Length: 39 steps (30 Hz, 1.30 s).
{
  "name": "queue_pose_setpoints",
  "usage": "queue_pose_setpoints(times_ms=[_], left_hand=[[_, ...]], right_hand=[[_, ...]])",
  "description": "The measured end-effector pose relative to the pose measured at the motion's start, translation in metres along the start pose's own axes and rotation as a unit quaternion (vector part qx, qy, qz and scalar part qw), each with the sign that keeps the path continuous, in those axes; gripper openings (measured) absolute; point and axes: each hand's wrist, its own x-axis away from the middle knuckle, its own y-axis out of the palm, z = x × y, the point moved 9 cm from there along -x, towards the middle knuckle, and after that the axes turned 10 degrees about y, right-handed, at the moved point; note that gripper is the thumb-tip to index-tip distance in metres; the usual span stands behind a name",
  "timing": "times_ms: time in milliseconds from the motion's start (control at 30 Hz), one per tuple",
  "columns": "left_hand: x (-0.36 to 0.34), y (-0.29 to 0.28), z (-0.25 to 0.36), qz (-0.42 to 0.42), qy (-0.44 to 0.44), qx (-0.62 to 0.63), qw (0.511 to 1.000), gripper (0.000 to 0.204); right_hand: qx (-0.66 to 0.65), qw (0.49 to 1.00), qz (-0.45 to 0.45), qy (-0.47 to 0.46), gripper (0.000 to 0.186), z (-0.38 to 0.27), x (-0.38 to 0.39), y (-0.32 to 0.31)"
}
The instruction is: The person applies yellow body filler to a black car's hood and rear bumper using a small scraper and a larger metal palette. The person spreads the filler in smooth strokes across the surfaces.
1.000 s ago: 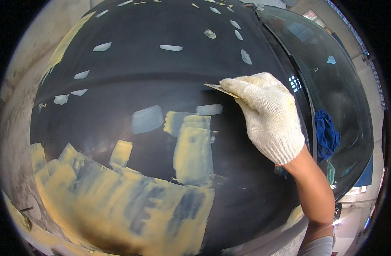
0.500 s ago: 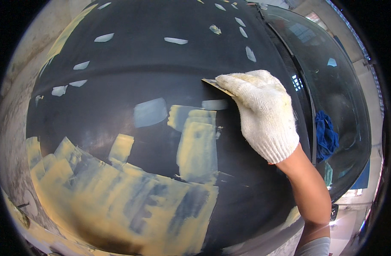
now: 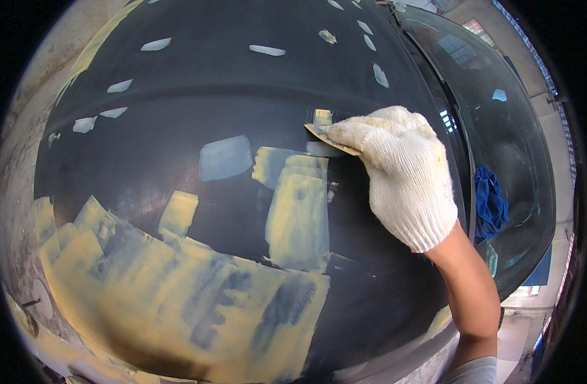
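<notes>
One right hand (image 3: 405,176) in a white knitted glove works over a dark, curved car hood (image 3: 383,297). Its thumb and fingers are drawn together, pinching a thin, flat spreader (image 3: 320,132) that sticks out to the left of the grip, its free corner pointing left and slightly away from the person. Whether its whole edge touches the hood is hard to tell.

Just beyond the spreader's tip sits a small yellow filler patch (image 3: 323,117), its near end meeting the tool in view. Directly on the near side of the spreader lies a pale grey patch (image 3: 322,150), partly covered by tool and glove. Left of the grip is a larger blue-grey patch (image 3: 225,158). Nearer the person, below and left of the grip, runs a tall yellow-grey filler strip (image 3: 298,221), joining a broad, streaky filler area (image 3: 178,294) that spreads farther left along the hood's near side. A short filler block (image 3: 179,214) juts from that area's upper edge.

Well beyond the grip, small pale patches (image 3: 268,50) dot the hood. To the right of the grip is the windshield (image 3: 517,141), with a crumpled blue cloth (image 3: 490,203) lying at its lower edge.
</notes>
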Motion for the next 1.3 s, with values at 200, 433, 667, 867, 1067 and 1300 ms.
queue_pose_setpoints(times_ms=[200, 433, 667, 867, 1067, 1300], left_hand=[[0.008, 0.001, -0.017, 0.020, 0.000, 0.032, 0.999, 0.042], [0.005, 0.000, -0.015, 0.026, -0.006, 0.029, 0.999, 0.042], [0.006, 0.002, -0.021, -0.009, -0.058, 0.040, 0.997, 0.041], [0.006, -0.005, -0.015, 0.054, 0.081, -0.001, 0.995, 0.043], [0.012, -0.007, -0.021, 0.101, 0.091, -0.012, 0.991, 0.045], [-0.010, -0.014, 0.031, 0.134, 0.173, -0.095, 0.971, 0.045]], right_hand=[[-0.054, 0.998, 0.013, -0.001, 0.033, 0.004, -0.001, -0.013], [-0.016, 0.997, 0.076, 0.018, 0.034, 0.005, -0.009, 0.004], [-0.033, 0.999, 0.016, 0.021, 0.032, -0.002, -0.010, 0.004], [-0.003, 0.997, -0.079, 0.023, 0.026, 0.009, -0.006, -0.006], [-0.051, 0.958, 0.061, 0.276, 0.026, 0.098, 0.017, -0.069], [-0.022, 0.984, 0.047, 0.169, 0.026, 0.108, 0.039, -0.032]])
